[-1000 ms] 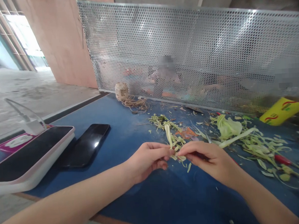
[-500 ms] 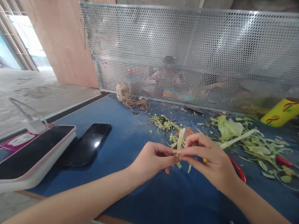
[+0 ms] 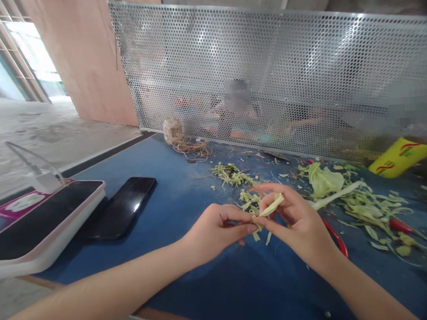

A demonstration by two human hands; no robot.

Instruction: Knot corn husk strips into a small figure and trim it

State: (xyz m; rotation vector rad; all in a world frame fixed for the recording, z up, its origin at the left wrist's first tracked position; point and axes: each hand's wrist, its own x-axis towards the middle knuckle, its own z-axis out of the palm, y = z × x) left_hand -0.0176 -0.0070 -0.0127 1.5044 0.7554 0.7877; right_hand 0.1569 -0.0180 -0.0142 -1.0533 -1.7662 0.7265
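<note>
My left hand [image 3: 221, 232] is closed in a pinch, thumb against the fingers, on the low end of a small piece of pale green plant strips. My right hand [image 3: 297, 222] meets it fingertip to fingertip, pinching the same piece. One pale green plant strip [image 3: 273, 204] sticks up to the right across my right fingers. Shorter ends hang below the fingertips. Just beyond my hands lies a small heap of knotted green strips [image 3: 232, 175]. Beneath my right hand, a red curved handle [image 3: 337, 238] shows in part; the rest is hidden.
Loose strips and leaves [image 3: 370, 206] are strewn at right, near a red-handled tool [image 3: 401, 225] and a yellow packet [image 3: 401, 157]. String [image 3: 193, 149] lies at the back before a perforated metal screen [image 3: 207, 59], a person behind it. A phone [image 3: 124, 209] and a cased device [image 3: 47, 223] lie left.
The upright strip has tipped over to the right, and my right fingers have shifted and curled around it. My left hand keeps its pinch. The view has moved slightly.
</note>
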